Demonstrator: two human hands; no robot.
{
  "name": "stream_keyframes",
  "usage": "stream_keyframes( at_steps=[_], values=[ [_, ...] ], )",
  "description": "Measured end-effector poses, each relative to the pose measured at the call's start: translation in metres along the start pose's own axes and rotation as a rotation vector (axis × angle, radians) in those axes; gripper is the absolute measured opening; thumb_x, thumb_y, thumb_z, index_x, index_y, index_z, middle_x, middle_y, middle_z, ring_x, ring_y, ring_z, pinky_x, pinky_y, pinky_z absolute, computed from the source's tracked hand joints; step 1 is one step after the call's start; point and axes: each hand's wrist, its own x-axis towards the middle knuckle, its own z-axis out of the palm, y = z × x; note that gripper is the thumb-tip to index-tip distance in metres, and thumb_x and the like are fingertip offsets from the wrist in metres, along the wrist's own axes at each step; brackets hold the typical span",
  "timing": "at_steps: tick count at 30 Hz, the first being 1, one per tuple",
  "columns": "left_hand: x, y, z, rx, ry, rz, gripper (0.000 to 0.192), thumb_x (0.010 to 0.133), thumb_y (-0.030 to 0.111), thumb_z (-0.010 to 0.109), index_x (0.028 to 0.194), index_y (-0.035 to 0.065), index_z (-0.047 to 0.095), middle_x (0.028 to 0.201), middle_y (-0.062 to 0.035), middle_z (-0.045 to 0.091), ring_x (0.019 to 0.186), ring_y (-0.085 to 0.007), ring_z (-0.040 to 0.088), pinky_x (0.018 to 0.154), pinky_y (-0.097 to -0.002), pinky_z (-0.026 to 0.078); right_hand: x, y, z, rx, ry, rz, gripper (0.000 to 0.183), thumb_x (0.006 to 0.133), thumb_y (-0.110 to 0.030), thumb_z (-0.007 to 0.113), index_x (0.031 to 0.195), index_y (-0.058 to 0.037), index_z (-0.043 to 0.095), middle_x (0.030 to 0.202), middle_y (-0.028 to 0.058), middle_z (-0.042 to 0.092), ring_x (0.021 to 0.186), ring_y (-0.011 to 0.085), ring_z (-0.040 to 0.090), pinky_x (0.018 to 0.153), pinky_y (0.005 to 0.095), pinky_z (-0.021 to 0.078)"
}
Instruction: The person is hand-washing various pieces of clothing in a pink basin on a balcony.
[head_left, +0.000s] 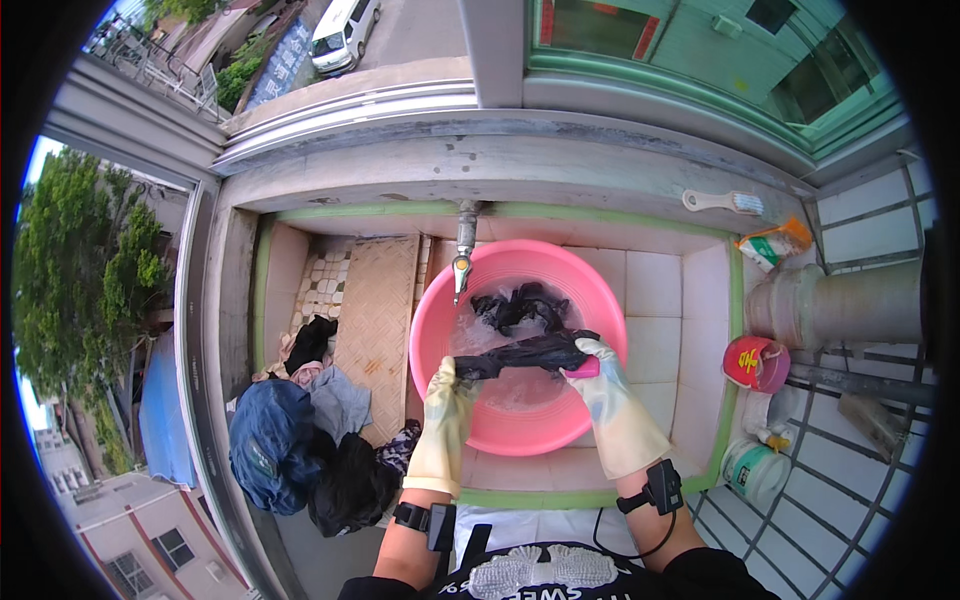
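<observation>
A pink plastic basin (525, 442) stands in a tiled sink and holds soapy water. Stretched above the water is a wet black cloth (517, 358), its left end in my left hand (448, 405) and its right end in my right hand (604, 397). Both hands wear pale rubber gloves. My right hand also has a small bright pink object (585, 367) against the cloth; what it is cannot be told. More dark wet fabric (525, 307) lies in the water behind the cloth. A metal tap (465, 240) points down over the basin's left rim.
Left of the basin are a patterned board (375, 322) and a heap of clothes (274, 442). On the right ledge sit a brush (720, 201), an orange and white packet (776, 244), a red container (756, 364) and a white tub (756, 469). A thick pipe (847, 304) runs nearby.
</observation>
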Motion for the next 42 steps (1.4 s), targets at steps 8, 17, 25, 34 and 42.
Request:
stream_keyframes(
  at_steps=[8, 17, 25, 34, 42],
  values=[
    [-0.021, 0.023, -0.006, 0.124, -0.250, -0.067, 0.013, 0.103, 0.024, 0.067, 0.110, 0.0127, 0.064, 0.107, -0.0036, 0.069, 0.074, -0.0065, 0.058, 0.054, -0.0166, 0.041, 0.015, -0.029, -0.020, 0.050, 0.052, -0.005, 0.041, 0.074, 0.000, 0.075, 0.112, -0.0116, 0.067, 0.110, 0.0097, 0.072, 0.101, 0.0296, 0.070, 0.089, 0.0524, 0.0571],
    [-0.028, 0.056, -0.002, 0.599, 0.032, 0.444, 0.030, 0.086, -0.016, 0.059, 0.111, 0.0011, 0.063, 0.100, -0.0100, 0.071, 0.082, -0.0152, 0.069, 0.082, -0.0282, 0.058, -0.001, -0.066, -0.027, 0.100, -0.059, -0.182, 0.039, 0.075, 0.007, 0.071, 0.109, -0.0121, 0.068, 0.106, 0.0079, 0.072, 0.099, 0.0276, 0.071, 0.086, 0.0449, 0.0591],
    [-0.031, -0.012, 0.014, 0.582, -0.114, 0.269, 0.065, 0.101, 0.020, 0.068, 0.158, 0.0046, 0.039, 0.158, -0.0190, 0.043, 0.147, -0.0290, 0.041, 0.122, -0.0424, 0.032, -0.053, -0.025, 0.028, -0.353, 0.009, -0.220, 0.038, 0.073, 0.009, 0.072, 0.099, -0.0187, 0.072, 0.106, 0.0010, 0.072, 0.100, 0.0217, 0.068, 0.092, 0.0429, 0.0560],
    [-0.016, -0.054, 0.059, -0.185, -0.013, -0.236, 0.053, 0.108, 0.053, 0.049, 0.143, 0.0132, 0.056, 0.131, -0.0087, 0.064, 0.121, -0.0247, 0.061, 0.108, -0.0448, 0.049, -0.056, 0.091, 0.057, -1.242, -0.411, -1.176, 0.034, 0.081, -0.009, 0.084, 0.111, -0.0099, 0.068, 0.100, 0.0131, 0.068, 0.098, 0.0326, 0.064, 0.091, 0.0427, 0.0502],
    [-0.019, -0.079, 0.039, -0.342, 0.061, -0.210, 0.047, 0.109, 0.047, 0.047, 0.138, 0.0121, 0.059, 0.134, -0.0094, 0.064, 0.123, -0.0242, 0.061, 0.105, -0.0418, 0.051, -0.020, 0.078, 0.063, -1.553, -0.110, -0.989, 0.018, 0.098, -0.024, 0.068, 0.104, -0.0065, 0.070, 0.099, 0.0161, 0.071, 0.092, 0.0363, 0.066, 0.087, 0.0457, 0.0520]
  ],
)
